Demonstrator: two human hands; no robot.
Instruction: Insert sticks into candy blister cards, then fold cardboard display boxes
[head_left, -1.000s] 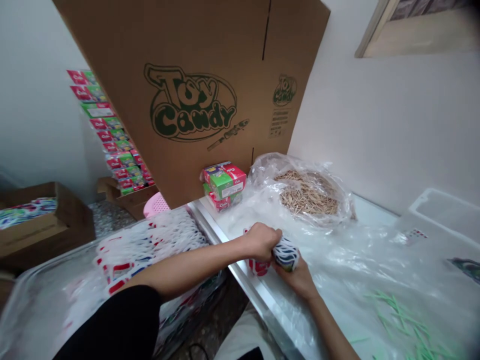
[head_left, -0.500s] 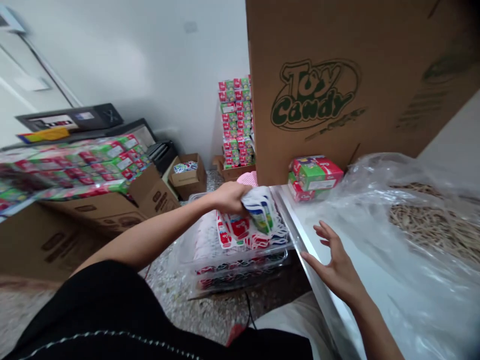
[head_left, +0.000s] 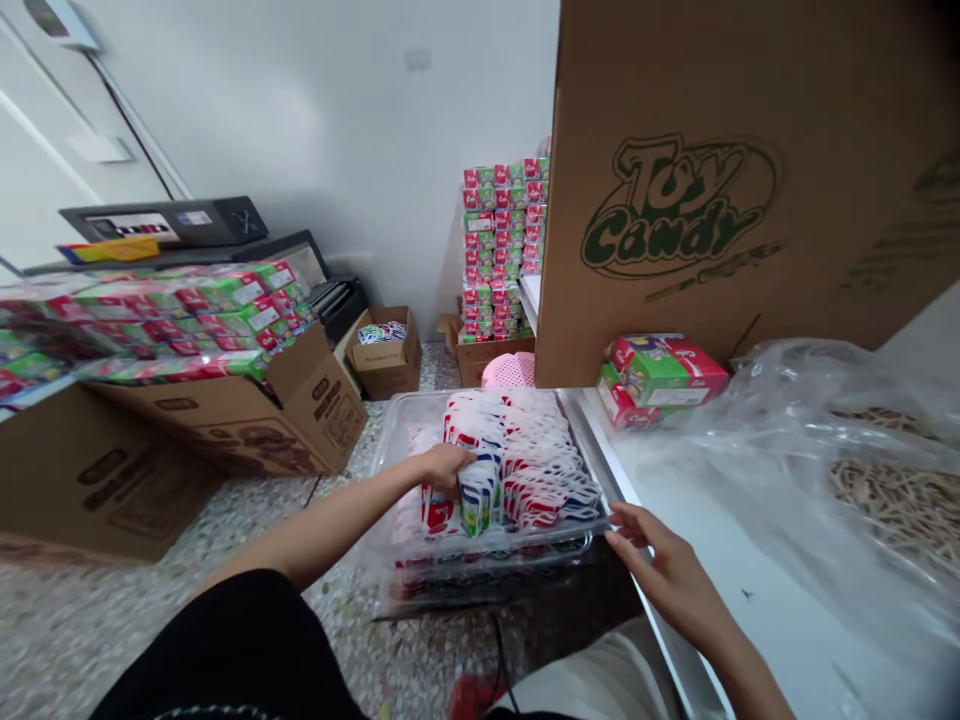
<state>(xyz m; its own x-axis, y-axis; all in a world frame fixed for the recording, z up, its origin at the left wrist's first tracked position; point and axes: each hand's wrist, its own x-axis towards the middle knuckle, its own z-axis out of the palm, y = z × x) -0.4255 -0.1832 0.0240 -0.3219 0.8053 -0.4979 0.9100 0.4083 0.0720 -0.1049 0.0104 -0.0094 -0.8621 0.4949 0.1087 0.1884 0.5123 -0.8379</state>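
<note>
My left hand (head_left: 444, 467) is closed round a small bundle of red, green and blue printed packets (head_left: 466, 497), held down inside a clear plastic tray (head_left: 491, 553) that is full of the same white, red and blue packets (head_left: 546, 460). My right hand (head_left: 660, 567) rests at the edge of the white table (head_left: 739, 600) beside the tray's right corner, fingers spread and holding nothing.
A tall "Toy Candy" carton (head_left: 720, 180) stands at the back of the table, with two red and green boxes (head_left: 660, 375) before it. A plastic bag of brown sticks (head_left: 892, 480) lies right. Open cartons (head_left: 307, 400) and stacked boxes (head_left: 499, 245) crowd the floor.
My left hand carried the packet bundle from the table leftward and lowered it into the tray. My right hand let go of it and stayed at the table edge. My view turned left.
</note>
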